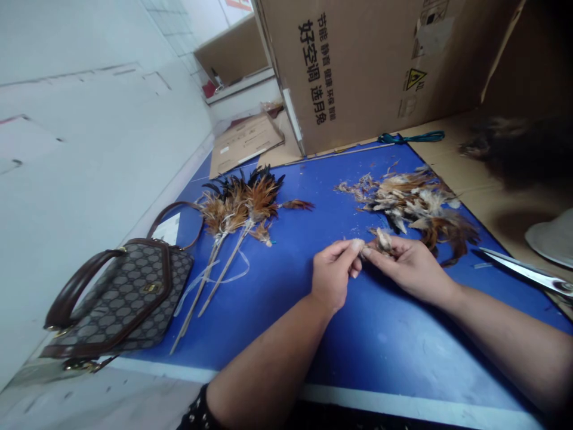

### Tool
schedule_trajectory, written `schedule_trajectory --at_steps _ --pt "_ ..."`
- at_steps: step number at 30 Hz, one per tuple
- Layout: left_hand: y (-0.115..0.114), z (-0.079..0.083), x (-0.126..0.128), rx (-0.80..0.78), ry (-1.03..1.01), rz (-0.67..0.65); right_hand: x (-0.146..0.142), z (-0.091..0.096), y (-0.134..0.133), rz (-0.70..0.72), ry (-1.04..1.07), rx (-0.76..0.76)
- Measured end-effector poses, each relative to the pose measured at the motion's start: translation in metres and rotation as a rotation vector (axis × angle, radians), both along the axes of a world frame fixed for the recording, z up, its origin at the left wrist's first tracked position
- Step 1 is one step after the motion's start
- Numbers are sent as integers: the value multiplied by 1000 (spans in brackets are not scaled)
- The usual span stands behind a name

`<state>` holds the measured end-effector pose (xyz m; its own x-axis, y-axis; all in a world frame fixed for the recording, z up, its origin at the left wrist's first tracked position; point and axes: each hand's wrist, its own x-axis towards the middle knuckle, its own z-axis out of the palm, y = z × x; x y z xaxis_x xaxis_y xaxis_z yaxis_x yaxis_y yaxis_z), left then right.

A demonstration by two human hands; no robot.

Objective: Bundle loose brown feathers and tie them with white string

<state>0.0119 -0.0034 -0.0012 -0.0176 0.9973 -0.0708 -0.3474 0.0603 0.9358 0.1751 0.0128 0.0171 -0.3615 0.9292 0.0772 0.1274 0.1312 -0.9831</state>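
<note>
My left hand (333, 272) is closed in a pinch, thumb against fingers, on the pale end of a feather bunch. My right hand (414, 269) is closed around a small bunch of light brown feathers (384, 240), its thumb meeting my left fingertips. Just beyond my hands lies a loose pile of brown, white and black feathers (412, 197). To the left, feather dusters (228, 209) with thin wooden sticks and trailing clear strips rest on the blue tabletop (277, 286). Scissors (523, 269) lie to the right of my right hand.
A patterned handbag (134, 292) with brown handles sits at the table's left. A large cardboard box (367, 71) stands behind, with a teal cord (416, 137) at its foot. Flattened cardboard (244, 143) lies at the back left. Dark feathers (528, 149) lie at the far right.
</note>
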Motion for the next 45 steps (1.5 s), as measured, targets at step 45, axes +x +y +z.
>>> schedule_trajectory --at_steps 45 --pt "3 9 3 -122 -176 106 2 -10 0 22 117 -227"
